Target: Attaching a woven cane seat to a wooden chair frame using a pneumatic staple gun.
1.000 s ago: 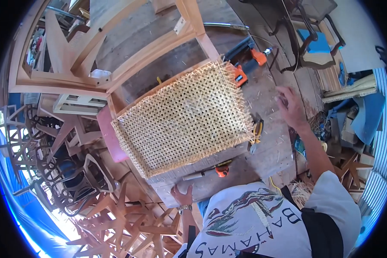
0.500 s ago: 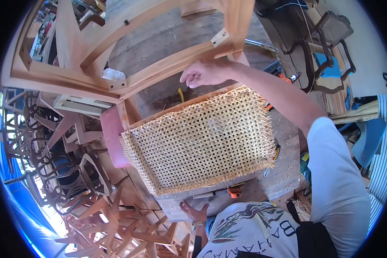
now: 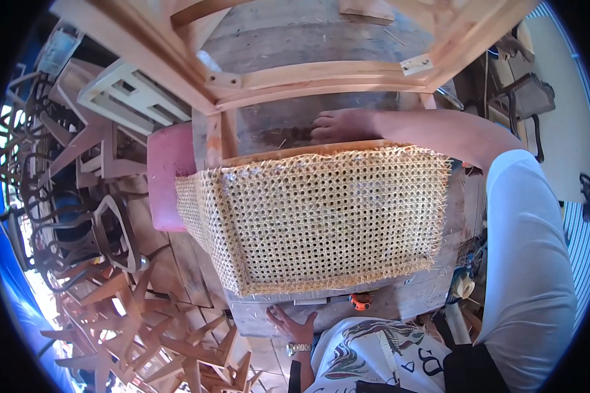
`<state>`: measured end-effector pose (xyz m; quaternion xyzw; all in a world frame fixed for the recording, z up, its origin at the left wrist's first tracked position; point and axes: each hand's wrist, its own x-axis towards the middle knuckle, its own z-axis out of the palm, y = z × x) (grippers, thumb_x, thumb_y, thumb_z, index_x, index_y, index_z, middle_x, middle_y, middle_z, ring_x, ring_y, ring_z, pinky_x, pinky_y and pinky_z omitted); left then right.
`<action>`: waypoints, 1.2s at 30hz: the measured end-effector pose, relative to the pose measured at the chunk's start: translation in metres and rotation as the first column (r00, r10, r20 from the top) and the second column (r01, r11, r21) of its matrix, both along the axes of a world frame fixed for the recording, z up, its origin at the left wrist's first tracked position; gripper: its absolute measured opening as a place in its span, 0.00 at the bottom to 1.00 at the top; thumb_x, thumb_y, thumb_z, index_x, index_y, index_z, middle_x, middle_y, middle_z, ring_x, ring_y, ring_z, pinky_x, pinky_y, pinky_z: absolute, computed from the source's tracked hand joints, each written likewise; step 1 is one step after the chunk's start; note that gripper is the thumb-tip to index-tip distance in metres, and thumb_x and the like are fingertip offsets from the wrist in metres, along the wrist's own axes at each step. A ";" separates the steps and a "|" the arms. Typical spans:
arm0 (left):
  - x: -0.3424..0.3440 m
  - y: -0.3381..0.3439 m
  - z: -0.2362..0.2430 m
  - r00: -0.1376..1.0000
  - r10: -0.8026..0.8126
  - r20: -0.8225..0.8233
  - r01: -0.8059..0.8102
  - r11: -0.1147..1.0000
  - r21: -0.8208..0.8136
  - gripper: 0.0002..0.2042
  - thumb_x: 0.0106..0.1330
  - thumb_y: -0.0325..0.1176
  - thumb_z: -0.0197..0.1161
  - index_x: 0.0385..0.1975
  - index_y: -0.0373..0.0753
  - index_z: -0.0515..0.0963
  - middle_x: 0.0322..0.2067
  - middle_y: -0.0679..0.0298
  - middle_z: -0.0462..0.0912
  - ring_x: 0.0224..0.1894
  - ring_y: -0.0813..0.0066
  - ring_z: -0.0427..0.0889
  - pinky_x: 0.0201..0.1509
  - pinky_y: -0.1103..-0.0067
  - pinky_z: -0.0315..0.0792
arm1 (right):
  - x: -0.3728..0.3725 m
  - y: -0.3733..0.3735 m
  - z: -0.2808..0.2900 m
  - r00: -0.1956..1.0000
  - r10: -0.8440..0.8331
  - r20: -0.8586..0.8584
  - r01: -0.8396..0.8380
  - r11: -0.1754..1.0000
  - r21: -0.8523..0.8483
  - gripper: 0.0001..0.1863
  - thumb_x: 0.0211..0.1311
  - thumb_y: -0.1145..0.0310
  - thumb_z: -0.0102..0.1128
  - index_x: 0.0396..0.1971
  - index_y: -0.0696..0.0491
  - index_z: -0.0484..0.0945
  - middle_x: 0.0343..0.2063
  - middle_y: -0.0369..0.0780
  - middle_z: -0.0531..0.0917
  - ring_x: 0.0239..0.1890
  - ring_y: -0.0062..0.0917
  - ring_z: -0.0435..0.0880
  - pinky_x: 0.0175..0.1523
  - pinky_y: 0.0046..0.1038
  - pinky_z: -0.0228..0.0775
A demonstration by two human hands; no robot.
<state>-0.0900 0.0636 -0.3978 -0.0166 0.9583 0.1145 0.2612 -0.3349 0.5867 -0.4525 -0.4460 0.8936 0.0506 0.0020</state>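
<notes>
A woven cane panel with frayed edges covers the near part of a pale wooden chair frame on the worktable. My right hand reaches across behind the panel's far edge, low in the gap beneath the frame. Its fingers are curled, and whatever may be in them is hidden. My left hand rests at the table's near edge, fingers spread and holding nothing, a metal watch at the wrist. An orange tape measure lies just below the panel's near edge.
A pink seat-like piece stands beside the frame's left leg. Stacked dark chair frames and loose pale wooden parts crowd the left side. At the far right stands another dark chair.
My right hand has lowered behind the panel, where a yellow item lay visible before and is now out of sight. The view has shifted; my left hand stays at the table edge.
</notes>
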 end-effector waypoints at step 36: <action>-0.017 -0.052 0.004 0.972 -0.226 -0.059 0.233 0.946 0.225 0.43 0.46 0.49 0.75 0.61 0.32 0.65 0.62 0.40 0.59 0.63 0.40 0.63 0.64 0.56 0.63 | 0.368 -0.131 0.178 0.448 0.412 0.794 0.670 -0.742 0.008 0.17 0.67 0.64 0.54 0.51 0.56 0.72 0.31 0.36 0.78 0.31 0.24 0.77 0.42 0.32 0.69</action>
